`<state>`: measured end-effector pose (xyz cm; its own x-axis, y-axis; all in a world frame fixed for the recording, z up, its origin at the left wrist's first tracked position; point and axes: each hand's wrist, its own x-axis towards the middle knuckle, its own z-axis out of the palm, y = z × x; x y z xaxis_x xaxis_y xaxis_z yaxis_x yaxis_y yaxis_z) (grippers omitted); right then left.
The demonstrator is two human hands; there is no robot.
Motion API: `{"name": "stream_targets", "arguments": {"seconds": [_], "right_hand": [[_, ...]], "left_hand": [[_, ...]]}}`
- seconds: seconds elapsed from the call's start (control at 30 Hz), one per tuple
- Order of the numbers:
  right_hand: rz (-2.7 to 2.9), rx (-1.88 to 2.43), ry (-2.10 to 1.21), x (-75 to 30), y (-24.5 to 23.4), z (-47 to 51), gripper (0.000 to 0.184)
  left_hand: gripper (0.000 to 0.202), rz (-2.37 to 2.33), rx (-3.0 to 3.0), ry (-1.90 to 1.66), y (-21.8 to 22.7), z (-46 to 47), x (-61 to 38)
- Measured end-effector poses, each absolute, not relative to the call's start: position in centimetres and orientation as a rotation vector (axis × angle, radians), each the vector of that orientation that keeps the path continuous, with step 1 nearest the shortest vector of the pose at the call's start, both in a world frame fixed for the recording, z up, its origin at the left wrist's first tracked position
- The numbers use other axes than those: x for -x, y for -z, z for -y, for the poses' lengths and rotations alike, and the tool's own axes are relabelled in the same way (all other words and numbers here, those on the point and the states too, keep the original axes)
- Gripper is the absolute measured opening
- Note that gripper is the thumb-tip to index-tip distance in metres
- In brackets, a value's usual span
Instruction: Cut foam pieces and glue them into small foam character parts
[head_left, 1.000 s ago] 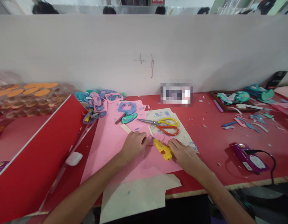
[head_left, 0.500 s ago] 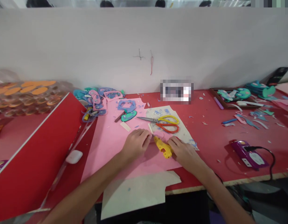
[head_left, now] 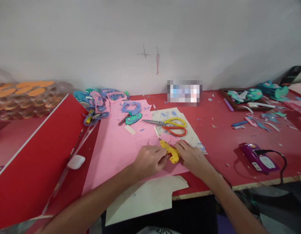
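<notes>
A small yellow glue gun [head_left: 175,155], its tip pointing away and to the left, is between my hands over a pink foam sheet [head_left: 104,159]. My right hand [head_left: 193,157] is closed on its right side. Curled fingers of my left hand [head_left: 150,161] press against the gun's left side, and their tips are partly hidden. Just beyond the tip lie a narrow white strip [head_left: 156,131] and a pale pink cut-out [head_left: 154,141]. Scissors [head_left: 162,123] with yellow and red handles rest farther away, near a green foam piece [head_left: 133,119] and a blue foam ring [head_left: 131,108].
To the left stands a red board [head_left: 40,156] with a white case [head_left: 76,162] beside it. Foam cut-outs [head_left: 99,101] pile up at the back left. On the right are a purple power strip [head_left: 260,158], a brown tray [head_left: 234,107] and scraps. A cream sheet [head_left: 143,201] overhangs the front edge.
My left hand has moved from near the glue gun's tip back toward me and right, against its body. The pink cut-out is more exposed. The view has tilted slightly down.
</notes>
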<state>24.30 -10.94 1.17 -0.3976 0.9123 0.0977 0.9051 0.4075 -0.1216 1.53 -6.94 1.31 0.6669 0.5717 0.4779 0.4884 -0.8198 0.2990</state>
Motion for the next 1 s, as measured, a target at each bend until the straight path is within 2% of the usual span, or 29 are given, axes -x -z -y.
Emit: {"name": "stream_targets", "arguments": {"seconds": [0.67, 1.0], "right_hand": [[2.486, 1.497, 0.05, -24.8, 0.0, 11.1, 0.036], [2.476, 1.502, 0.009, -24.9, 0.0, 11.3, 0.035]], "left_hand": [[0.027, -0.899, -2.678, -0.962, -1.1, 8.0, -2.3], [0.028, -0.891, -2.655, -0.933, -1.1, 8.4, -2.2]]}}
